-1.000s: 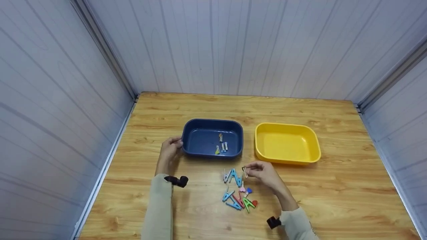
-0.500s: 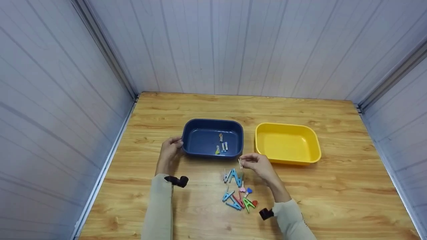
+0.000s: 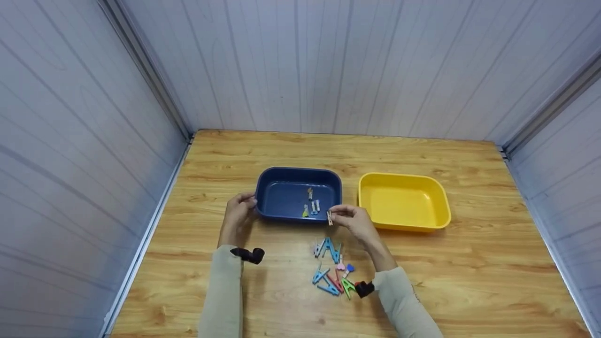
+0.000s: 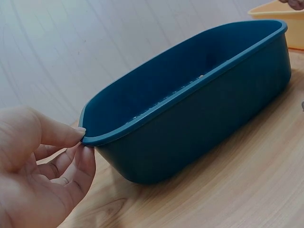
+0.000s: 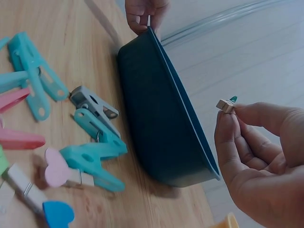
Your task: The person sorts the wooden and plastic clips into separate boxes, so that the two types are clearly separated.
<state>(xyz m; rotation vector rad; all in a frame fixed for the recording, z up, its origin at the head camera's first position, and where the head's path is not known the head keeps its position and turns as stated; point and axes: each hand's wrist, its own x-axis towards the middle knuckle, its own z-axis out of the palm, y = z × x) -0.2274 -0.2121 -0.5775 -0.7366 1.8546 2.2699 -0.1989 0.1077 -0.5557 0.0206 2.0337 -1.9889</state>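
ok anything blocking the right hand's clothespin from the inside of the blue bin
Only the blue bin itself, whose near right corner is close by the clothespin; nothing else visible stands between.

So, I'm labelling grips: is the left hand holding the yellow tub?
No, the left hand pinches the rim of the blue tub between thumb and fingers.

On the wood-grain tabletop we see a navy tub; right of it, a yellow tub; before it, clothespins (several blue).
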